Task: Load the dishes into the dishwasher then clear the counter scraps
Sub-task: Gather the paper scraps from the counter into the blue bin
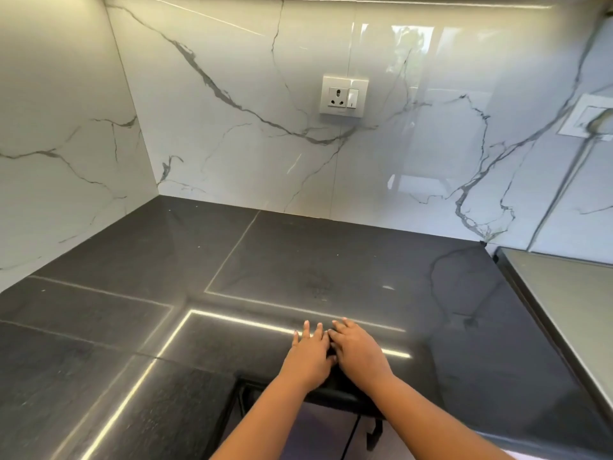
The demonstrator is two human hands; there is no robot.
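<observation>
The dark bench (298,260) fills the lower view from nine o'clock round to three, with one marbled wall (232,127) behind it at twelve. Judging from here, the main risk is that scraps get pushed over the near edge at six o'clock onto the floor, because both hands work right beside that edge. Fine crumbs may also be missed, since the polished top glares under the light strip.

Counted: one bench, two wall sockets, the clear one (343,95) at twelve, two hands. No dishes or dishwasher show.

The left hand (308,355) lies flat, fingers straight, released. The right hand (356,348) touches it, fingers bent down onto the bench; whether it pinches a scrap I cannot tell.
</observation>
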